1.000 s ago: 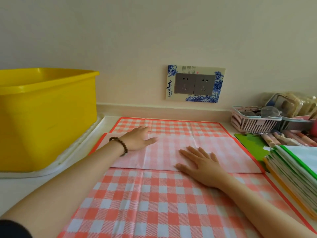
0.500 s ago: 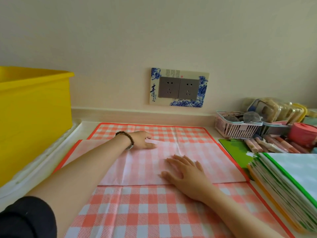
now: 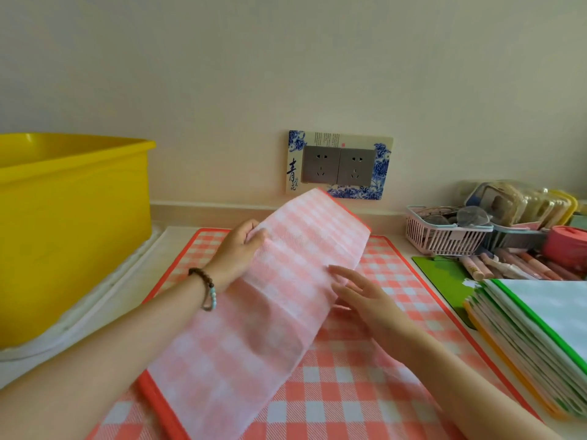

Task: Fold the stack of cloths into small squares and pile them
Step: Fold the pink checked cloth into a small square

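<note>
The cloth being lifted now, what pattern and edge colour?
Pale pink-and-white check, with an orange-red border, on the lifted cloth; the head view shows it.

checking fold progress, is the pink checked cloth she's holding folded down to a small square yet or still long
Still long. The pink checked cloth is a narrow folded strip lifted off the table, pinched at its edge by the left hand, right hand beside it.

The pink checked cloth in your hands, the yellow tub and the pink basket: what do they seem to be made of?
Pink checked cloth: thin woven or non-woven fabric, matte; it sags and light shows through. Its orange-red edging looks stitched on.
Yellow tub: moulded plastic, smooth with a slight sheen.
Pink basket: plastic lattice, probably rigid.
</note>
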